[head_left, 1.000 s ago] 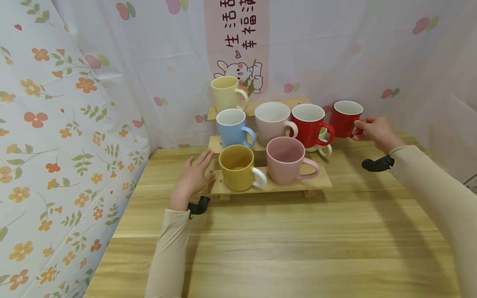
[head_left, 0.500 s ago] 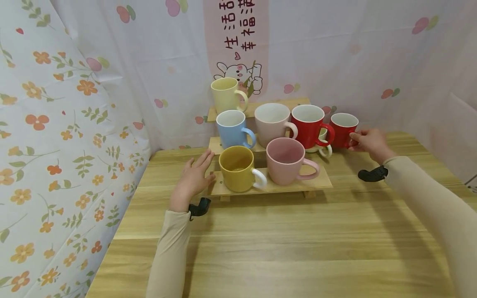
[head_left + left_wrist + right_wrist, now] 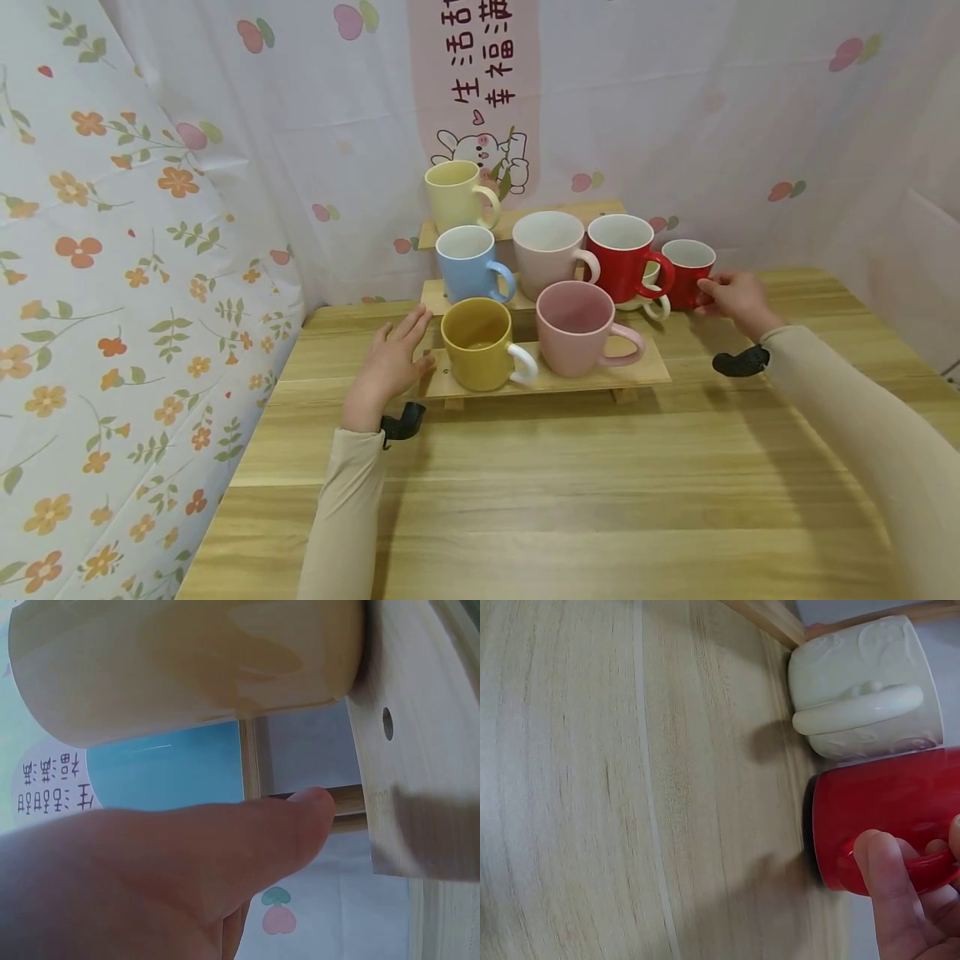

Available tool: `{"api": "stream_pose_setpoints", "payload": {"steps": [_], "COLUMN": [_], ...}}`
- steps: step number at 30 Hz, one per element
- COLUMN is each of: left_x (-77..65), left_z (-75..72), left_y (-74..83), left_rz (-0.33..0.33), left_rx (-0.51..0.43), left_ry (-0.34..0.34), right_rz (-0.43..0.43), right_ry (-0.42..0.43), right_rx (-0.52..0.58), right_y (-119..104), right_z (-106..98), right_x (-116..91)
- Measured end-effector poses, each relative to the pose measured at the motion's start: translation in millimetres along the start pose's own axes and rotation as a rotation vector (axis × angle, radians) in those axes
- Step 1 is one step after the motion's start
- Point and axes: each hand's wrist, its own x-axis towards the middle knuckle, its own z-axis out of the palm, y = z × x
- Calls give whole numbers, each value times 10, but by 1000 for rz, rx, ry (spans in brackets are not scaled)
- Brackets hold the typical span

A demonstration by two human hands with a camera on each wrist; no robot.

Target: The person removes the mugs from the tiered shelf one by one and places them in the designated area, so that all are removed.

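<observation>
At the right of the head view, my right hand (image 3: pixel 737 302) grips the handle of a red mug (image 3: pixel 885 810) with a white inside. The mug's base is right at the tabletop, next to a cream embossed mug (image 3: pixel 862 690). My left hand (image 3: pixel 386 367) lies with fingers extended at the left end of a wooden tiered stand (image 3: pixel 630 375). Closest to it is a mustard mug (image 3: pixel 476 354) with a white handle on the front tier. A pink mug (image 3: pixel 573 329) shares that tier. Behind them stand a blue mug (image 3: pixel 467 267), a pale pink mug (image 3: pixel 547 254) and a second red mug (image 3: pixel 618 262).
On the top tier is a pale yellow mug (image 3: pixel 453 196). A wooden table (image 3: pixel 525 500) spreads in front of the stand. Printed cloth (image 3: pixel 337 125) hangs behind the stand and a floral curtain (image 3: pixel 135 333) on the left.
My right hand has lowered the red mug toward the table and slightly left, up beside the cream mug. The left hand has stayed in place.
</observation>
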Motion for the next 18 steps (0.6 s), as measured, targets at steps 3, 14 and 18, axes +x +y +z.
{"api": "stream_pose_setpoints", "payload": {"steps": [3,14,18], "left_x": [3,18,24], "left_z": [4,23,30], "left_y": [3,0,-1], "left_rz": [0,-7,-16], "left_rx": [-1,-14,-9], "left_ry": [3,5,1], "right_rz": [10,26,21], "right_ry": [0,-41,-53], "right_rx": [-4,57,21], "right_y": [8,15,20], "right_z": [20,47,42], "right_x": [12,32,22]}}
